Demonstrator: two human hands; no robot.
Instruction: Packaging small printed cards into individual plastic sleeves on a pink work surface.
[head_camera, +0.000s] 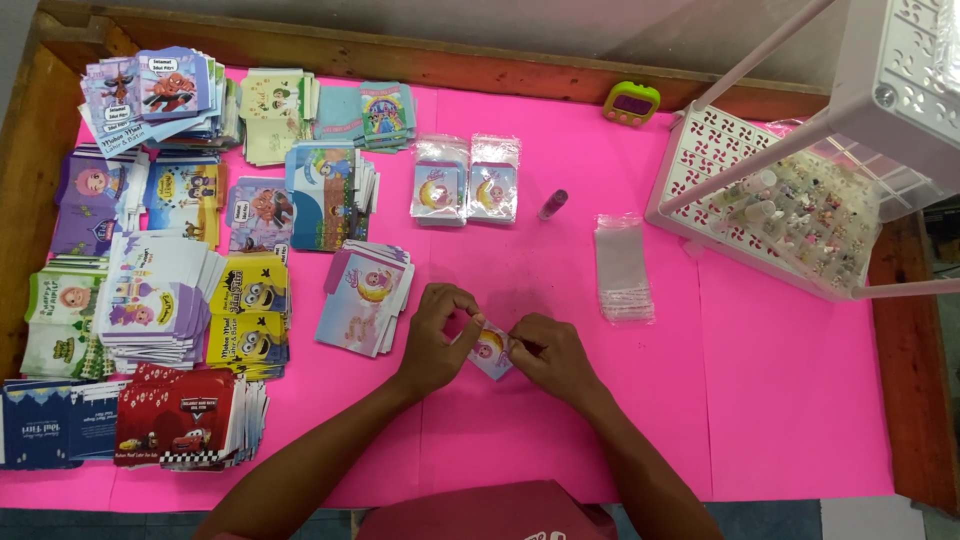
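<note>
A small pastel printed card with a round cartoon picture (491, 349) is held between both hands, low on the desk's middle, just above the pink paper sheet covering (560, 430) the desk. The left hand (437, 325) is pinched on the card's upper left edge, fingers curled over. The right hand (551, 352) is clamped on its right side, thumb and fingertips pressed to the card. Both hands are close together, nearly touching above the card.

Just left of the left hand a fanned stack of matching pink and blue cards (365, 297) is seen. Farther up, two clear-bagged card packs (466, 180) lie side by side. A small purple tube (553, 204) lies right of them. A pile of empty clear plastic sleeves (623, 268) is placed to the upper right of the hands, well apart. A white perforated plastic rack holding small trinkets (790, 215) stands at the right. A green and purple small gadget (631, 102) sits near the wooden desk rim (450, 60). Many stacks of cartoon-printed cards (160, 260) fill the left side.
</note>
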